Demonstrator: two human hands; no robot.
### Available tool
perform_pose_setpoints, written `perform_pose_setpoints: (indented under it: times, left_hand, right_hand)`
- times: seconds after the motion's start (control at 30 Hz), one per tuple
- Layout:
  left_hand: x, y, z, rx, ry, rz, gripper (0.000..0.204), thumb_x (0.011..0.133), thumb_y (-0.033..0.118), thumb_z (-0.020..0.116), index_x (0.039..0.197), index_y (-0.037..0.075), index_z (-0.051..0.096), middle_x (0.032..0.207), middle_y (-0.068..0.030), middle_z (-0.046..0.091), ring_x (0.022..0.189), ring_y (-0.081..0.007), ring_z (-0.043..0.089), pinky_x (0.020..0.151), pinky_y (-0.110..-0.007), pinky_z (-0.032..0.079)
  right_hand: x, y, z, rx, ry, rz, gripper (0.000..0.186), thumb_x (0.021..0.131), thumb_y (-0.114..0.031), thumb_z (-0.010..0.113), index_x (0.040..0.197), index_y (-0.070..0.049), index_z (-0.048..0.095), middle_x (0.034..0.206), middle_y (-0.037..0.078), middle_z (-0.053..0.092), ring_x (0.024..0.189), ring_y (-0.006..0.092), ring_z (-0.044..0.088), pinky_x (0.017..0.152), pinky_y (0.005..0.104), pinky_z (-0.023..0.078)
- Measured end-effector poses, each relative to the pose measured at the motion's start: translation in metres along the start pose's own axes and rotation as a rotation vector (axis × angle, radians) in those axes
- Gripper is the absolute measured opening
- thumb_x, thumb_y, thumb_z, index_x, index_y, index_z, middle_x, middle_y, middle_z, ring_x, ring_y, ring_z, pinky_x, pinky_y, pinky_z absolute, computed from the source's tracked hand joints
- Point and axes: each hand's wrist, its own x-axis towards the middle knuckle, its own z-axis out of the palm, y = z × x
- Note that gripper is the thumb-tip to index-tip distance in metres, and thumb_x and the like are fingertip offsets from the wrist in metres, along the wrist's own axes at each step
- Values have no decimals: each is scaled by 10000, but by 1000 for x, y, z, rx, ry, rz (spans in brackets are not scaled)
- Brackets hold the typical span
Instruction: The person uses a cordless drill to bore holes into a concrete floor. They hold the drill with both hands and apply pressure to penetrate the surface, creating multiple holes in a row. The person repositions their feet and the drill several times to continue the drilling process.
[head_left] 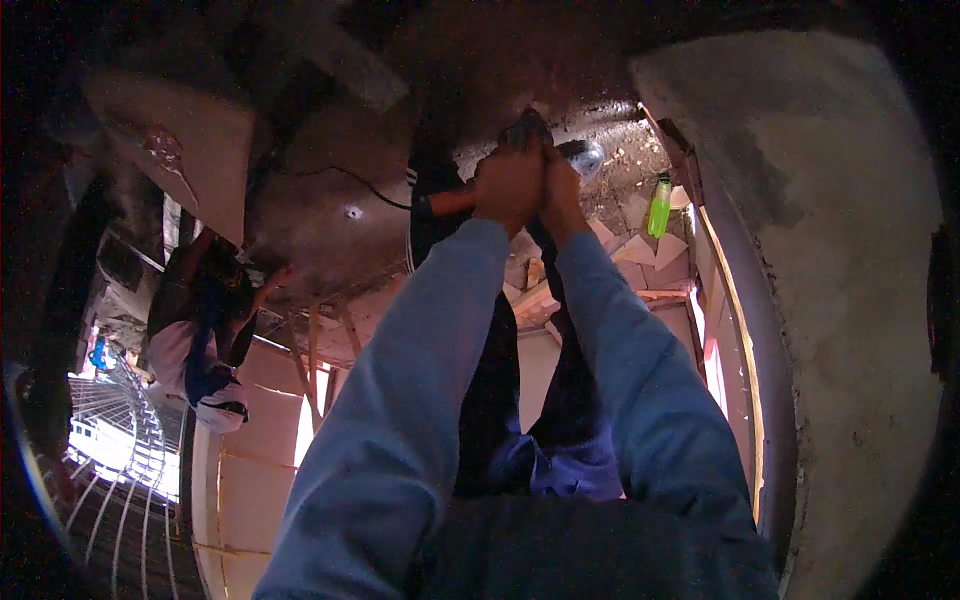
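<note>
Both my arms in blue sleeves reach forward and meet over a dusty concrete floor (330,190). My left hand (505,185) and my right hand (563,195) are pressed together, both closed around a dark hand-held tool (527,128) whose tip pokes out above my knuckles. What kind of tool it is cannot be made out. A thin black cord (350,175) trails across the floor to the left of my hands. My dark trousers fill the space between my arms.
A green bottle (659,205) stands among broken pale tile pieces (640,250) to the right of my hands. A rough concrete wall (850,250) rises at right. Another person (200,330) crouches at left, beside a metal railing (120,450). A dark striped garment (428,200) lies left of my hands.
</note>
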Motion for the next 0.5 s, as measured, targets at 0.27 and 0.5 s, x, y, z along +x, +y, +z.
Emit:
perform_pose_setpoints:
  times: [0.27, 0.5]
  left_hand:
    - [-2, -6, -1, -51, 58, 41, 474, 906, 207, 562, 1351, 44, 572, 911, -156, 738, 805, -318, 742, 603, -458, 600]
    - [-1, -6, 9, 16, -1, 47, 458, 909, 208, 562, 1337, 47, 573, 903, -159, 736, 806, -320, 741, 608, -443, 597]
  right_hand:
    - [13, 12, -1, -12, 59, 40, 496, 956, -411, 604, 1132, 44, 695, 1075, 136, 718, 920, 208, 679, 807, 341, 544]
    - [66, 50, -14, -222, 81, -30, 463, 998, -397, 564, 1120, 29, 699, 1050, 130, 719, 919, 203, 674, 791, 358, 542]
